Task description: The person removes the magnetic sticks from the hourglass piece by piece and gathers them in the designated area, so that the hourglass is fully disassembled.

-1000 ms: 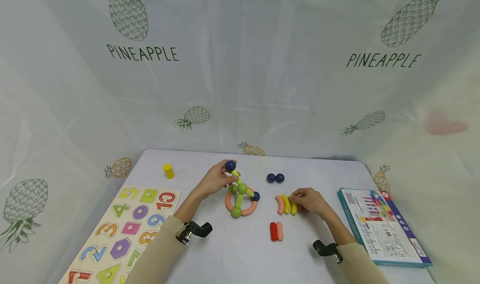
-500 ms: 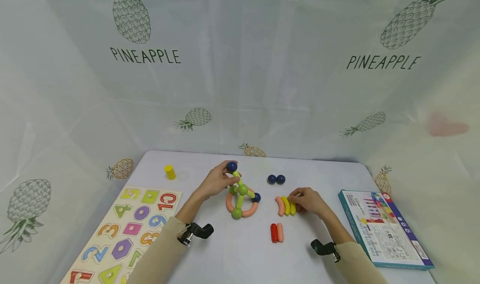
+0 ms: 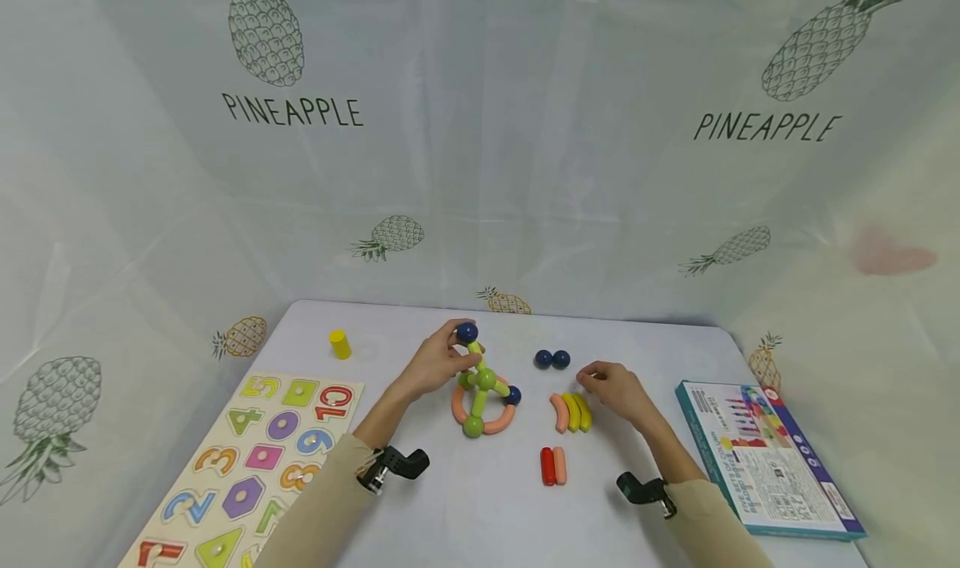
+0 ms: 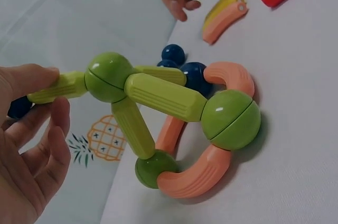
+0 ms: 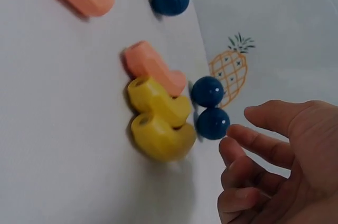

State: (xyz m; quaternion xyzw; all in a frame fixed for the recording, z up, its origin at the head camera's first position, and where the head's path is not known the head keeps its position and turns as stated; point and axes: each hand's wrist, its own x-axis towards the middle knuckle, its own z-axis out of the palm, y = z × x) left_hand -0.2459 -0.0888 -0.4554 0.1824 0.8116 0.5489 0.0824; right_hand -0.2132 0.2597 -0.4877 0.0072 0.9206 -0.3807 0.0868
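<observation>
My left hand [image 3: 433, 365] pinches the upper yellow-green rod [image 4: 66, 86] of a magnetic stick-and-ball model, just below its dark blue top ball [image 3: 467, 332]. Three slanting yellow-green rods meet at a green ball [image 4: 110, 77] and run down to a ring of curved pink rods [image 4: 198, 174] joined by balls. To the right, my right hand [image 3: 617, 389] hovers with loosely bent fingers, holding nothing. Just left of it, two curved yellow rods [image 5: 161, 137] and one curved pink rod [image 5: 150, 65] lie side by side on the table.
Two dark blue balls [image 3: 552, 359] touch each other behind the curved rods. Nearer lie a red rod [image 3: 548, 466] and a straight pink rod [image 3: 560, 465]. A number puzzle board [image 3: 273, 426] covers the left side, with a yellow cylinder [image 3: 340, 344] behind it. A flat box [image 3: 772, 460] lies at right.
My right hand has slid the outer yellow curved rod left against the other one, then let go and risen away from it. The left hand keeps its hold on the model, nearly still.
</observation>
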